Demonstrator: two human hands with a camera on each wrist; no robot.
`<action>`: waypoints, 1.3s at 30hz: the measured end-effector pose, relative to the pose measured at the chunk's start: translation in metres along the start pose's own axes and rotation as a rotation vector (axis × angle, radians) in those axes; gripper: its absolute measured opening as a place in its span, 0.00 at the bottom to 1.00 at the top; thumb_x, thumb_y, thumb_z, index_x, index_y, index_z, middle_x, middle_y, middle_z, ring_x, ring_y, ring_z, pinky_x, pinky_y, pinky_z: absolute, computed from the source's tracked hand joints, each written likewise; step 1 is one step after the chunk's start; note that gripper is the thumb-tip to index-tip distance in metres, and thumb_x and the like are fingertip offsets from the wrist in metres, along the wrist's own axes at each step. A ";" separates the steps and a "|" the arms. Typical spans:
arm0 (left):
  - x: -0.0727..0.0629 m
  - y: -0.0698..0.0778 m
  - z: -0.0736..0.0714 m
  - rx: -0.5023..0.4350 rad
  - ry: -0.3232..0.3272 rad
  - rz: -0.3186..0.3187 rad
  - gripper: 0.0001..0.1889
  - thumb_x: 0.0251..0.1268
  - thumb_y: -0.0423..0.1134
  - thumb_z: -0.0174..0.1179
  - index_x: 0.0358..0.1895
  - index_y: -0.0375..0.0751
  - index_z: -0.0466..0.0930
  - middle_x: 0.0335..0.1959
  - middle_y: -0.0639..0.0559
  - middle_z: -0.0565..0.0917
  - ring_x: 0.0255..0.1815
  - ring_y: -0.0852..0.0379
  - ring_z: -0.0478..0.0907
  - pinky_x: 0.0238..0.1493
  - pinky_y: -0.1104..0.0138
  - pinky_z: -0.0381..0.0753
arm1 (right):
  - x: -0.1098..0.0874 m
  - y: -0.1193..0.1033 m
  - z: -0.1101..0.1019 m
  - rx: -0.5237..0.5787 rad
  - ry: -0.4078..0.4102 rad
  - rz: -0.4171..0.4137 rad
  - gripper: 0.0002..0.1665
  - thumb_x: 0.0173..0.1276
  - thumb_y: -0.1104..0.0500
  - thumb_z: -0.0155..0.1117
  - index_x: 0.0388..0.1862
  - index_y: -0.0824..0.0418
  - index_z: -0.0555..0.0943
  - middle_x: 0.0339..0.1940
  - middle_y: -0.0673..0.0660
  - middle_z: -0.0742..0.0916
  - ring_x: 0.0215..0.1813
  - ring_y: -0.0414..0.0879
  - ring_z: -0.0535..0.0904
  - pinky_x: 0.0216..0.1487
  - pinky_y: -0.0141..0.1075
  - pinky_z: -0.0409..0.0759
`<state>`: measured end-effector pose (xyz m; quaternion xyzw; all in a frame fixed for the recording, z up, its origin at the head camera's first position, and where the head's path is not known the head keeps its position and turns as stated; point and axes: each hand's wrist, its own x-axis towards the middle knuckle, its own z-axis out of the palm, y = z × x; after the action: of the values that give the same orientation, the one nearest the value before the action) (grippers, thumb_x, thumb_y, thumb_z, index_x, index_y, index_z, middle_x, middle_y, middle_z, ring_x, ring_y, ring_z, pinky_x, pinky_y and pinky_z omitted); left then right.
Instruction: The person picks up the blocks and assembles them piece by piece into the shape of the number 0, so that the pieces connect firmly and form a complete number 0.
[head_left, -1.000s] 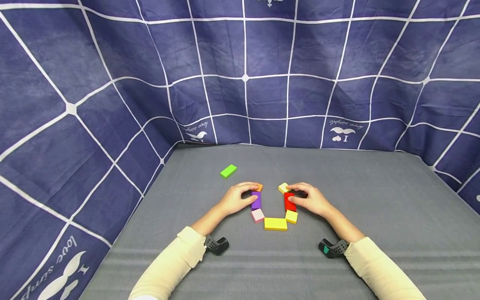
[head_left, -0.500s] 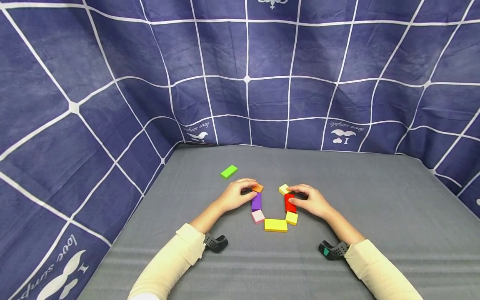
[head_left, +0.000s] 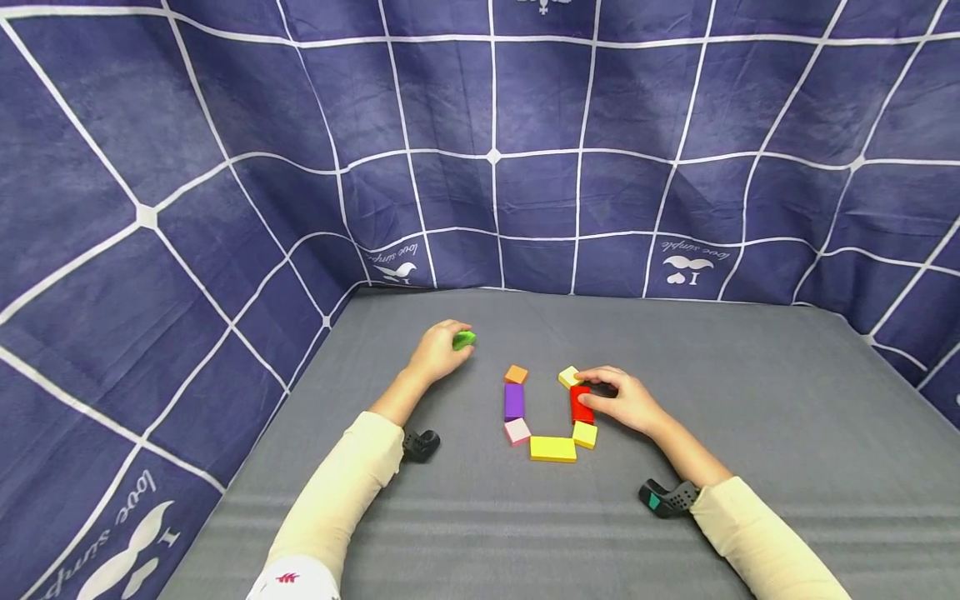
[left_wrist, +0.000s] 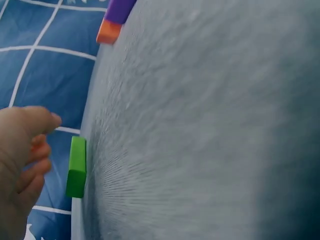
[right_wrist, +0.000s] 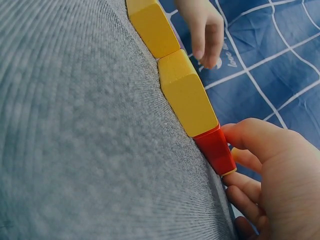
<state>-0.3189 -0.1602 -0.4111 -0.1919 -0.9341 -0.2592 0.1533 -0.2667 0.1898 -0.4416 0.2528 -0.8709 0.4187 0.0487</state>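
In the head view my left hand (head_left: pixel 441 350) is at the lone green block (head_left: pixel 464 340), with thumb and fingers spread on either side. The left wrist view shows a gap between the fingers and the green block (left_wrist: pixel 76 167), which lies on the cloth. My right hand (head_left: pixel 626 402) rests at the right side of a U of blocks. Its thumb touches the red block (head_left: pixel 581 406) and its fingertips reach the pale yellow block (head_left: pixel 567 377). In the right wrist view the thumb lies against the red block (right_wrist: pixel 218 150), beside the square yellow block (right_wrist: pixel 187 92).
The U also holds an orange block (head_left: pixel 516 374), a purple block (head_left: pixel 513 402), a pink block (head_left: pixel 517 431), a long yellow block (head_left: pixel 552 449) and a small yellow block (head_left: pixel 584 434). Grey cloth (head_left: pixel 712 375) covers the table. A blue checked curtain (head_left: pixel 540 200) hangs behind and at left.
My left hand has left the orange and purple blocks and moved to the far left, to the green block. The right hand stays at the red and pale yellow blocks.
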 end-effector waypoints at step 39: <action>0.028 0.007 0.002 0.091 -0.111 -0.194 0.18 0.51 0.40 0.68 0.46 0.36 0.86 0.38 0.46 0.86 0.37 0.48 0.78 0.42 0.58 0.75 | -0.001 0.003 0.000 0.017 -0.009 -0.012 0.21 0.61 0.55 0.71 0.53 0.56 0.84 0.50 0.52 0.84 0.53 0.48 0.75 0.55 0.46 0.70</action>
<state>-0.3412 -0.1459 -0.3993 -0.1076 -0.9661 -0.2189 0.0841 -0.2678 0.1915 -0.4443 0.2602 -0.8661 0.4245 0.0451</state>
